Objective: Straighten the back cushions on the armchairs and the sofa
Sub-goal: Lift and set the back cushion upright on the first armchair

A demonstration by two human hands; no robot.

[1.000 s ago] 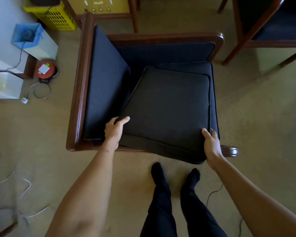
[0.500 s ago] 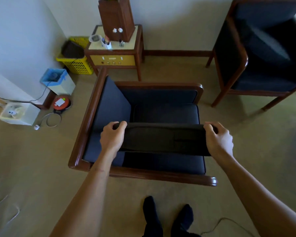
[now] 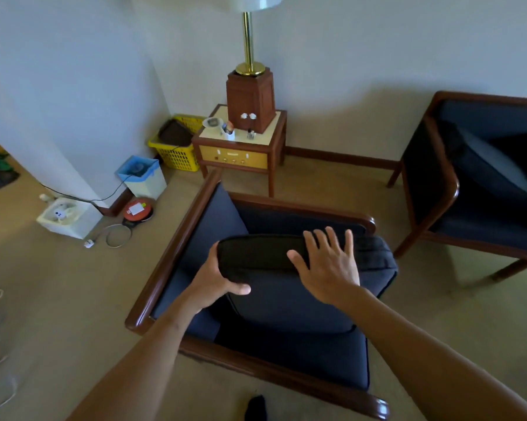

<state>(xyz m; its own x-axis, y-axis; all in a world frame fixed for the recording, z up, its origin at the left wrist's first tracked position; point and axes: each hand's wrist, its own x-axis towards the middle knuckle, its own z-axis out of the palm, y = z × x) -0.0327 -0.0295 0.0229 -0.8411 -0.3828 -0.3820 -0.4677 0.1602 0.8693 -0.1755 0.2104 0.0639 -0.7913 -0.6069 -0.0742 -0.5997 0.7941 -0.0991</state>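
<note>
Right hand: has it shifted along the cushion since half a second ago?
Yes. The right hand left the cushion's right end and now lies open nearer the middle, toward the armchair's left arm.

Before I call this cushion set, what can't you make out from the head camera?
- Left hand fingers: hidden behind the back cushion.
- Cushion's base on the armchair: hidden by the cushion itself.
- Second armchair: cut off by right edge.
- Sofa: out of frame.
</note>
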